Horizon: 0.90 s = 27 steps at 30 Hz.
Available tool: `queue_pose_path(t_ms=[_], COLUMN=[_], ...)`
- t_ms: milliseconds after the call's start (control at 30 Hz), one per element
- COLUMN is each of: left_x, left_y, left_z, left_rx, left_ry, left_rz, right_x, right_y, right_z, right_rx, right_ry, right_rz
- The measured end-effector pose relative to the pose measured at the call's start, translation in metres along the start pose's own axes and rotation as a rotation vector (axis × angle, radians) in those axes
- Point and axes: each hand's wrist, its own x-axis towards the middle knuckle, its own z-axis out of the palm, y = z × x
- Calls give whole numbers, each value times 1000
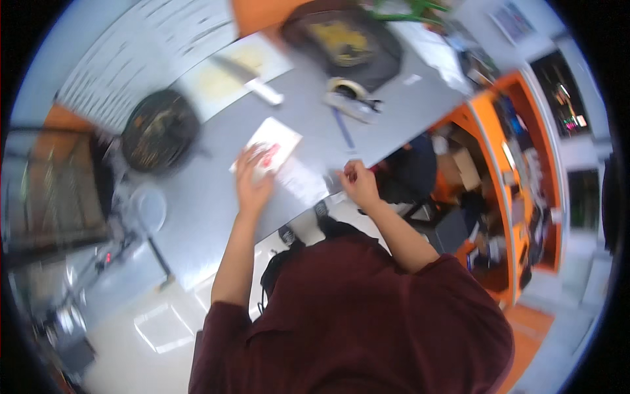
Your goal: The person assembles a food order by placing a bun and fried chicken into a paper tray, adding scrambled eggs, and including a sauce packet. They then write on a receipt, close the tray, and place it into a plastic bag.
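Observation:
My left hand [254, 187] is at the near left corner of a flat white packet with red print [279, 141], its fingers bent over the edge. The packet's near corner is hidden by the fingers. Beside it on the grey table lies a thin white sheet with faint marks [303, 184]. To the right, my right hand [361, 187] is over the table's near edge, its fingers curled together. Whatever they may hold is too small and blurred to make out.
A kitchen knife [262, 90] lies on a white board [216, 82] at the back. A dark round pan [161, 130] stands left, near a pale bowl [149, 207]. A tape roll [348, 88], blue stick [343, 128] and dark bag [351, 49] are behind; orange shelves [485, 131] stand right.

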Motion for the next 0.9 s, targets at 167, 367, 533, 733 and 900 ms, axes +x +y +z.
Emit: queue_pose_path(t_ms=[167,367,533,733,900], left_x=[8,-33,-77,-144,-190], left_y=[71,135,148,153,159], left_z=[48,139,208,267,299], left_rx=[-122,-262,-238,-206,-396], left_ry=[-91,-495,-673,-694,-551], left_rz=[169,288,83,-304,-591], right_x=[-135,-270,-297,-359,-411], right_y=[90,140,163,243,331], right_z=[-80,-111,-139,-250,-347], right_rx=[-231,-242,-135,-108,-153], right_ry=[37,-237,-400,-254,-146], right_rz=[151,418,438,551,838])
